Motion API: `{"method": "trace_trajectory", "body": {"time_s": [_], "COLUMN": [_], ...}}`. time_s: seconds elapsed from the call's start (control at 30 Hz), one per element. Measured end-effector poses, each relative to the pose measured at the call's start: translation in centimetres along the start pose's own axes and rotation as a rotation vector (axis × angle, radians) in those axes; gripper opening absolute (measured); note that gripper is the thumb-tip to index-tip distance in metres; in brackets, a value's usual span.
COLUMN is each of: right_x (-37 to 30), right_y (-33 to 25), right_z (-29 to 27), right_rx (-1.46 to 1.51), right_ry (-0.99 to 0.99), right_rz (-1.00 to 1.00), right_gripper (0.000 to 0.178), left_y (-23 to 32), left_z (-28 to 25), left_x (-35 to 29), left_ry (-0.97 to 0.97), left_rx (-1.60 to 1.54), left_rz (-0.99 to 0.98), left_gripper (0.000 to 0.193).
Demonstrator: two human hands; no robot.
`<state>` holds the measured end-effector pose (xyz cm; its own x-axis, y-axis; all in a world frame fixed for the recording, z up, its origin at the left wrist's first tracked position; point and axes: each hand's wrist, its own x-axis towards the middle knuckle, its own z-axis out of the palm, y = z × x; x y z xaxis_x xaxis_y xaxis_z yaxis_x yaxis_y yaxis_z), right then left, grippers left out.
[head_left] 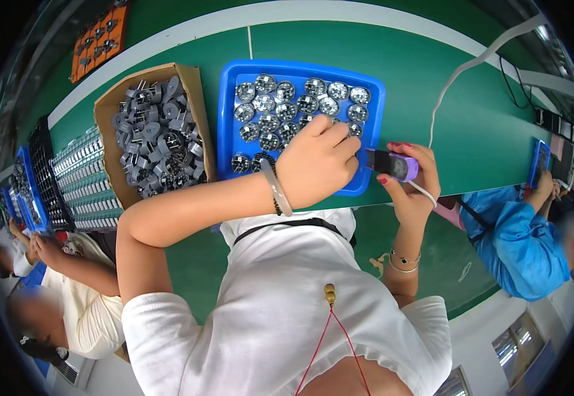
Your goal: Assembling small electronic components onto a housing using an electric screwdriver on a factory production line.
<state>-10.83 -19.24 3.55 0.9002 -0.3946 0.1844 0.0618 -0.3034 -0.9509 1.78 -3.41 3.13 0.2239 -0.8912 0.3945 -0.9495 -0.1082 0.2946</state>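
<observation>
My left hand (318, 164) is closed over the right part of a blue plastic tray (225, 112), knuckles up and fingers curled. Whatever its fingertips hold is hidden beneath them. Rows of round parts with shiny tops (265, 103) fill much of the tray. Just beyond the tray's right rim, my right hand (420, 173) grips a small purple-and-black handheld device (399, 167) with a pale cable. The device's dark end points toward my left hand, close to its fingers; I cannot tell whether they touch.
Left of the tray stands a cardboard box (205, 125) heaped with grey parts with metal prongs. Farther left are racks of small parts (89, 178). A white cable (440, 99) crosses the green bench (485, 132). Co-workers sit at left and at right, one in a blue garment (521, 244).
</observation>
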Motion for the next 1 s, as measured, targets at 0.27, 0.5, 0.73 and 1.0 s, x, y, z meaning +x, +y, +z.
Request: {"method": "trace_trajectory", "body": {"time_s": [0.27, 0.5, 0.73, 1.0], "right_x": [0.0, -0.7, -1.4, -2.2], "right_y": [-0.5, 0.2, 0.6, -1.0], "right_z": [0.5, 0.1, -0.9, 0.7], "right_rx": [-0.107, -0.02, 0.1, -0.11], "right_ry": [-0.016, 0.143, 0.379, 0.005], "right_rz": [-0.105, -0.064, -0.067, -0.153], "right_gripper": [0.05, 0.054, 0.059, 0.056], "left_y": [-0.3, -0.5, -0.9, -1.6], "left_z": [-0.9, -0.9, 0.6, -2.6], "left_x": [0.3, 0.8, 0.5, 0.0], "left_ry": [0.131, 0.058, -0.068, -0.076], "left_rx": [-0.122, -0.17, -0.041, -0.185], "left_rz": [0.023, -0.035, 0.0, -0.097], "left_gripper": [0.015, 0.006, 0.008, 0.012]}}
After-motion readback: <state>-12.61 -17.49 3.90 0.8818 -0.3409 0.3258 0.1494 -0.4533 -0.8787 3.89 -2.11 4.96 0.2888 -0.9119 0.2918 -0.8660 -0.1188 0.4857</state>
